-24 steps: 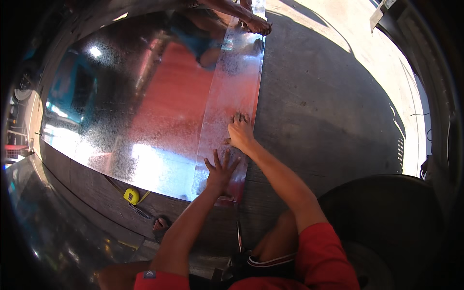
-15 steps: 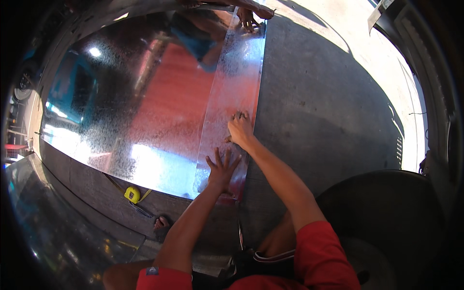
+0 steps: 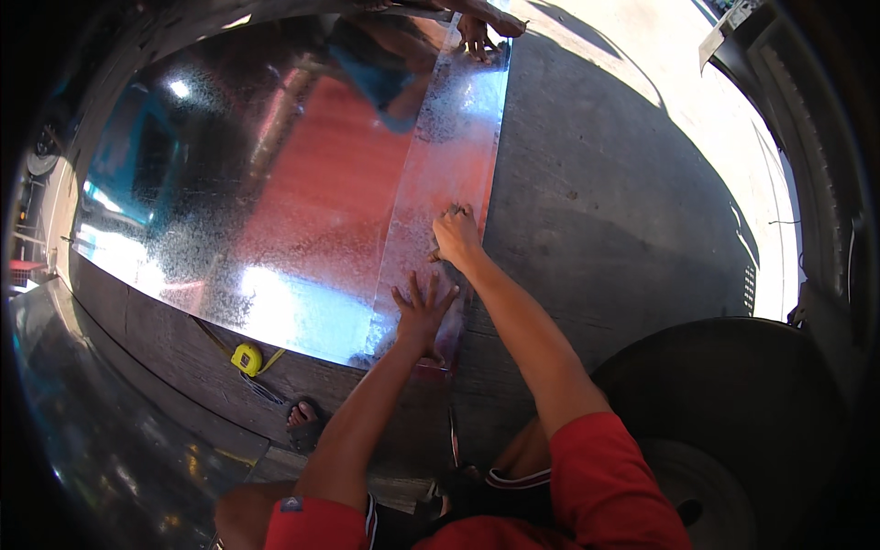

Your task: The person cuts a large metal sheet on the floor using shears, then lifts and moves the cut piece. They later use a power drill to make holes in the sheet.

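A long, narrow strip of shiny sheet metal [image 3: 447,160] lies along the right side of a wide, mirror-like metal sheet [image 3: 206,197]. With fingers spread, my left hand [image 3: 423,313] presses flat on the strip's near end. Farther up the strip, my right hand [image 3: 456,236] is closed, its fingers curled down against the metal close to the right edge. Whatever it grips is too small and hidden to name. At the strip's far end, another person's hand [image 3: 477,38] rests fingertips-down on the metal.
A yellow tape measure [image 3: 247,358] lies just off the sheet's near edge, close to a sandalled foot [image 3: 302,417]. A thin rod-like tool [image 3: 453,433] lies below the strip. Dark flooring [image 3: 605,192] spreads to the right, with a large dark round object [image 3: 724,394] at lower right.
The whole view has shifted slightly. Both my hands keep their places on the strip, and the other person's hand stays at the far end.
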`<state>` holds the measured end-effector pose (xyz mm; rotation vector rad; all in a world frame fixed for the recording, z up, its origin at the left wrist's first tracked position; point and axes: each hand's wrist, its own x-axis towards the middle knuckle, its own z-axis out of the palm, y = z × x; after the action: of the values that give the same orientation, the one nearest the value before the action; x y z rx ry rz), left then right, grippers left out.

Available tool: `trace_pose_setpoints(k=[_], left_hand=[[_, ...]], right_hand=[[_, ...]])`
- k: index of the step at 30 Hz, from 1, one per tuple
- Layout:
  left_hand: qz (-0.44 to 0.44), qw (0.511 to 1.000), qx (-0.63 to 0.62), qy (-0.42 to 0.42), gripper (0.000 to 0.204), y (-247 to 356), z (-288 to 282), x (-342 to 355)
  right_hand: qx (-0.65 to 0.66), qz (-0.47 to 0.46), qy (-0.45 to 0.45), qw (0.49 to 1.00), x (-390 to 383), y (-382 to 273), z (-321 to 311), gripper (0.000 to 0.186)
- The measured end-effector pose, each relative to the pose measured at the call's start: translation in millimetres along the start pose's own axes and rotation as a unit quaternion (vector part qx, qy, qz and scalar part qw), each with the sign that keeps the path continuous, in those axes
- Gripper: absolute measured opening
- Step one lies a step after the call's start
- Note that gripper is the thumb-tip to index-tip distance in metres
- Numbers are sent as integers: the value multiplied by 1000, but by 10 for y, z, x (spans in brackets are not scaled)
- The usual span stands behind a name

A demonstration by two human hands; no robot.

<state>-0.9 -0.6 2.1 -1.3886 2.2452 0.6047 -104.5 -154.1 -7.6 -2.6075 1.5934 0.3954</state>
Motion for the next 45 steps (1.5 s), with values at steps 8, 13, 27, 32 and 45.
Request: trace_pose_setpoints(k=[8, 13, 27, 32, 45], left_hand=[[3, 1000, 3, -7, 149, 8, -7, -1], [2, 1000, 3, -10, 149, 4, 17, 3], [40, 998, -30, 45, 150, -21, 101, 0], [42, 996, -20, 81, 152, -33, 208, 94], [8, 999, -26, 25, 149, 11, 36, -12]], right_hand=[[4, 10, -1, 1000, 26, 0, 40, 62], [1, 21, 2, 1000, 32, -17, 64, 61], [32, -25, 23, 999, 30, 68, 202, 62], [28, -98, 126, 987, -4, 95, 333, 56], [75, 92, 9, 993, -136, -38, 76, 91]])
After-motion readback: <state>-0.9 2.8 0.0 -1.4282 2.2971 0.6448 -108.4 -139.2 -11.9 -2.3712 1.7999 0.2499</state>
